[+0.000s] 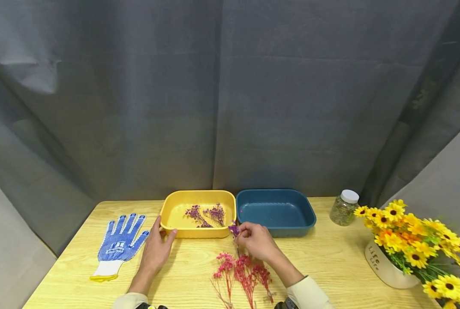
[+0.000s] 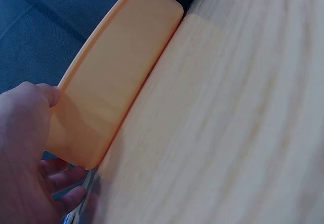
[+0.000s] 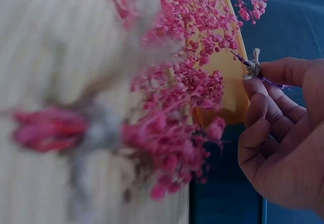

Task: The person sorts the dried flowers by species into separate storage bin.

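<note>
At the front left corner of a yellow tray [image 1: 199, 232], my left hand [image 1: 157, 249] grips the wall between thumb and fingers. The left wrist view shows its thumb on the rim of this tray [image 2: 116, 57]. Two purple dried flower sprigs [image 1: 215, 213] lie inside. Beside the tray's front right corner, my right hand [image 1: 257, 241] pinches another purple dried flower sprig [image 1: 234, 228] by its twine-tied stem [image 3: 253, 69]. Pink dried flower bunches [image 1: 245, 274] lie on the table just below the right hand.
Next to the yellow tray stands a dark blue tray [image 1: 276, 231]. A blue and white work glove [image 1: 119, 242] lies at the left. Toward the right are a white-lidded jar [image 1: 343, 208] and a white pot [image 1: 388, 266] of yellow flowers [image 1: 415, 240]. A grey curtain [image 1: 214, 94] hangs behind the table.
</note>
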A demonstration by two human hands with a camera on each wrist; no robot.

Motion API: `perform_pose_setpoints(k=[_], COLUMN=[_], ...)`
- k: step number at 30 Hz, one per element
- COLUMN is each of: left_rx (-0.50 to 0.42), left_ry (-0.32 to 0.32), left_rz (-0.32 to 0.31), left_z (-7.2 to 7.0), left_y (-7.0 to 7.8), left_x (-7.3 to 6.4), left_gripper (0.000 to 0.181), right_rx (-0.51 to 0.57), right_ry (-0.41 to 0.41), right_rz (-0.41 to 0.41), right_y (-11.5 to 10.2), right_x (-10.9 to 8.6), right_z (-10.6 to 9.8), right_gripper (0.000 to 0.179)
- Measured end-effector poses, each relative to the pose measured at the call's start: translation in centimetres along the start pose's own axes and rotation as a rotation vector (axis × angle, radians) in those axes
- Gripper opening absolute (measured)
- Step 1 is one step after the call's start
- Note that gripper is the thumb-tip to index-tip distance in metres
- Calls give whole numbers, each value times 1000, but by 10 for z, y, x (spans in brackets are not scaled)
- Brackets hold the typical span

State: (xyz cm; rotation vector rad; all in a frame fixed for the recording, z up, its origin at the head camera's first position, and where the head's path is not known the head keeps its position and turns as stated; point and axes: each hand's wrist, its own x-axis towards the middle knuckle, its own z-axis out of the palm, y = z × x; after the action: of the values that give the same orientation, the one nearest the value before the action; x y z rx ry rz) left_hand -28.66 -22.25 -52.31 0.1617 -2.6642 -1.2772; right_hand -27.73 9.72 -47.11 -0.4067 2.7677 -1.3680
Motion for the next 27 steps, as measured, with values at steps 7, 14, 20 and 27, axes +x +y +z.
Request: perform_pose_setpoints(k=[7, 14, 20, 27], left_rx=[-3, -1, 12, 16], left_ry=[0, 0, 6, -1], left_rz=[5, 8, -8, -11], left_z=[1, 1, 0, 0], left_y=[-1, -2, -1, 0], left_x=[1, 2, 1, 0], left_gripper=[86, 86, 87, 90], right_rx=[-14, -61, -78, -109], right_ry=[45, 71, 75, 103], right_rz=[27, 64, 94, 104], right_y=[-8, -21, -27, -32], right_x=[17, 37, 53, 67], right_z=[2, -4, -4, 1], right_gripper=[11, 17, 22, 22])
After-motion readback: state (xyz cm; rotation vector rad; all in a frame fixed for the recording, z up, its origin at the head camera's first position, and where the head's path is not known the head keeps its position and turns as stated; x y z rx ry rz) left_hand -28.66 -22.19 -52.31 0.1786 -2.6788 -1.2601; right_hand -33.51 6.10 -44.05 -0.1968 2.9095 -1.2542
